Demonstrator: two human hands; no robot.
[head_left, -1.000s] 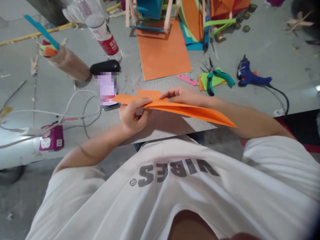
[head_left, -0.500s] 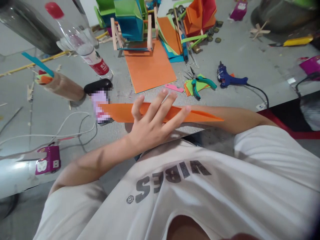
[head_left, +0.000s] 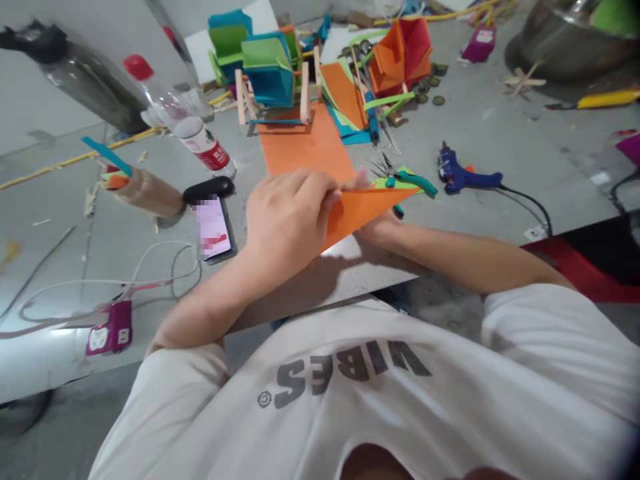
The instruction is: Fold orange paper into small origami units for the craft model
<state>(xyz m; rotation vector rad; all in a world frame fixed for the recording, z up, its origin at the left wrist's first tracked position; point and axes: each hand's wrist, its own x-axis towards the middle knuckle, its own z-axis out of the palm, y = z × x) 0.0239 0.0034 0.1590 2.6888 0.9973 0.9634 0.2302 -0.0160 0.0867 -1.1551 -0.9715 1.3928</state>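
Note:
My left hand (head_left: 287,217) is closed, with its fingers curled over the left part of a folded sheet of orange paper (head_left: 367,210). Behind and below the sheet is my right hand (head_left: 380,229); a thumb or fingertip shows above the upper edge, so the paper lies in its grasp. The sheet tapers to a point on the right and is held just above the table. Just beyond the hands lies a larger flat orange sheet (head_left: 305,143). Teal-handled pliers (head_left: 417,180) rest on green paper scraps to the right, partly hidden by the held sheet.
To the left are a phone (head_left: 214,227), a black case (head_left: 209,190), a red-capped bottle (head_left: 205,143) and a paper-filled cup (head_left: 155,193). A blue glue gun (head_left: 467,177) with its cord lies right. Folded-paper models (head_left: 270,70) stand at the back.
My left hand has turned from spread fingers to a closed grip on the paper. The sheet has been raised and tilted, and its left end no longer covers the phone. The view has shifted slightly.

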